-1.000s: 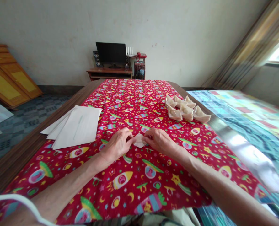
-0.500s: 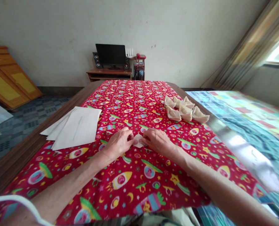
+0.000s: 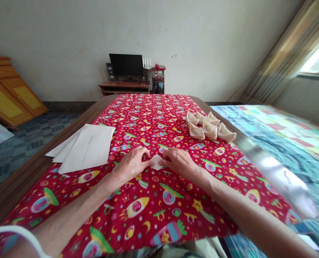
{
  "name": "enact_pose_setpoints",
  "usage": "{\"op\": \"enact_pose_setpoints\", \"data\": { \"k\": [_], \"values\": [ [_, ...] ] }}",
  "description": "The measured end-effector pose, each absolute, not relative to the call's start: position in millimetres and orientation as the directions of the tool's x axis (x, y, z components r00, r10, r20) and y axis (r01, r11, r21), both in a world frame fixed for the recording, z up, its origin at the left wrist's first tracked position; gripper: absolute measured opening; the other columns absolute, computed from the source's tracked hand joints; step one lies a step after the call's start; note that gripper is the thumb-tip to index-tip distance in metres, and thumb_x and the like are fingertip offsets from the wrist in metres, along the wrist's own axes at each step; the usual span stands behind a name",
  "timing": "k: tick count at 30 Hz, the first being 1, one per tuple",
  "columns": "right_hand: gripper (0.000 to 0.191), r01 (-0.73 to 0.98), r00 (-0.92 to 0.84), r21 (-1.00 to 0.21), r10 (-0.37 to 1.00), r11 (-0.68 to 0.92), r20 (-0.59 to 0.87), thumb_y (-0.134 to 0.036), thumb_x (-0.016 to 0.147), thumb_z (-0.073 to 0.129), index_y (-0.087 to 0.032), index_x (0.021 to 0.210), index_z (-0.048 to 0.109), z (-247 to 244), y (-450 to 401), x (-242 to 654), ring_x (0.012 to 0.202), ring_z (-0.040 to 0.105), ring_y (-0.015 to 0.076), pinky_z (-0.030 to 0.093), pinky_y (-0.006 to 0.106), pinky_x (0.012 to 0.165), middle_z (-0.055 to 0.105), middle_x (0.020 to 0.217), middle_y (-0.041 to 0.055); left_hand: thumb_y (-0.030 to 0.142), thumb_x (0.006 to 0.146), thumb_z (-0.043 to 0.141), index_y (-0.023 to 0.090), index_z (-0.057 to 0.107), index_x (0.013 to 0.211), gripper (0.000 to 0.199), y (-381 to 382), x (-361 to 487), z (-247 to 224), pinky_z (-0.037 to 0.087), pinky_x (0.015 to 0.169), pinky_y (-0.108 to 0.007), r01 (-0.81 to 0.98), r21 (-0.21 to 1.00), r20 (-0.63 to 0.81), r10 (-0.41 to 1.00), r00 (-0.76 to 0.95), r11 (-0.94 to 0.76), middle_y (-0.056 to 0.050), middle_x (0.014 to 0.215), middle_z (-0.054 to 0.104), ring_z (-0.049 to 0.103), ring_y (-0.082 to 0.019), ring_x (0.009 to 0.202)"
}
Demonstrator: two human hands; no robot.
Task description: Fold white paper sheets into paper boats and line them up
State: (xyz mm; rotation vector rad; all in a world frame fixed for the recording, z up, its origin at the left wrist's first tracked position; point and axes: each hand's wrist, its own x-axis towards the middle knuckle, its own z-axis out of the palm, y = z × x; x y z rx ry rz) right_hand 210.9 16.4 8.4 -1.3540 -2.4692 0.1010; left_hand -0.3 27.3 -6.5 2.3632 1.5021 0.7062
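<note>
A small folded piece of white paper (image 3: 156, 162) lies between my hands on the red patterned cloth (image 3: 137, 229). My left hand (image 3: 136, 160) pinches its left corner between thumb and fingertips. From the other side, my right hand (image 3: 177, 161) has its curled fingers on the right corner, partly covering it. To the left, a fanned stack of white paper sheets (image 3: 90, 150) rests on the cloth. Several folded paper boats (image 3: 210, 129) stand grouped at the right, beyond my right hand.
The cloth covers most of a brown wooden table (image 3: 67, 139). A bed with a colourful sheet (image 3: 277, 143) adjoins on the right. Against the far wall are a monitor (image 3: 126, 66) and a red telephone (image 3: 159, 67). A wooden cabinet (image 3: 14, 93) stands at left. A white cable (image 3: 22, 229) crosses the lower left.
The fingers have drawn slightly apart, so more of the small folded paper shows between them. The camera has shifted a little. The paper stack and folded boats stay put.
</note>
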Motion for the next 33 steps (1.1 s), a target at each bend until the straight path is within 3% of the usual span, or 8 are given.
{"op": "enact_pose_setpoints", "data": {
  "k": [5,12,18,22,27,33],
  "values": [
    [0.019,0.782,-0.485,-0.295,0.833,0.549,0.265,-0.038,0.085,0.059,-0.020,0.079,0.061,6,17,215,0.062,0.048,0.0094,0.028,0.022,0.057,0.060,0.072,-0.0007,0.034,0.088,0.048,0.019,0.065,0.086,0.023,33,0,0,0.042,0.066,-0.025,0.726,0.490,0.256,0.875,0.410,-0.483,-0.003,0.082,0.062,0.058,-0.014,0.072],
    [0.015,0.717,-0.482,-0.500,0.864,0.485,0.146,-0.034,0.078,0.065,-0.019,0.073,0.066,12,25,218,0.056,0.051,0.0084,0.028,0.020,0.052,0.062,0.064,-0.0035,0.029,0.079,0.058,0.017,0.065,0.072,0.015,39,12,3,0.038,0.056,-0.022,0.719,0.512,0.177,0.877,0.447,-0.470,-0.002,0.073,0.063,0.056,-0.013,0.063],
    [0.022,0.520,-0.445,-0.699,0.854,0.491,0.270,-0.036,0.082,0.061,-0.017,0.087,0.069,10,28,217,0.064,0.058,0.0104,0.037,0.018,0.056,0.068,0.074,-0.0007,0.029,0.076,0.062,0.017,0.066,0.074,0.013,35,15,4,0.041,0.059,-0.021,0.627,0.647,0.216,0.893,0.396,-0.434,0.001,0.070,0.066,0.058,-0.013,0.064],
    [0.016,0.482,-0.437,-0.730,0.855,0.484,0.279,-0.029,0.081,0.063,-0.017,0.079,0.072,13,25,212,0.059,0.057,0.0100,0.038,0.018,0.054,0.068,0.067,-0.0009,0.023,0.074,0.065,0.017,0.067,0.073,0.006,27,19,16,0.042,0.061,-0.021,0.564,0.662,0.322,0.867,0.380,-0.493,0.001,0.072,0.066,0.058,-0.013,0.065],
    [0.014,0.438,-0.360,-0.728,0.845,0.527,0.396,-0.028,0.080,0.064,-0.018,0.076,0.072,19,21,210,0.060,0.058,0.0099,0.040,0.018,0.056,0.068,0.068,-0.0008,0.025,0.074,0.068,0.018,0.067,0.068,0.009,21,18,31,0.042,0.065,-0.022,0.521,0.667,0.421,0.846,0.327,-0.533,0.000,0.070,0.064,0.058,-0.013,0.067],
    [0.012,0.452,-0.253,-0.739,0.866,0.499,0.431,-0.022,0.079,0.063,-0.017,0.072,0.071,20,22,211,0.059,0.057,0.0103,0.040,0.019,0.056,0.067,0.066,-0.0005,0.031,0.076,0.063,0.018,0.066,0.071,0.015,24,8,32,0.044,0.063,-0.023,0.485,0.758,0.379,0.899,0.219,-0.437,0.001,0.069,0.065,0.059,-0.014,0.067]
  ]
}}
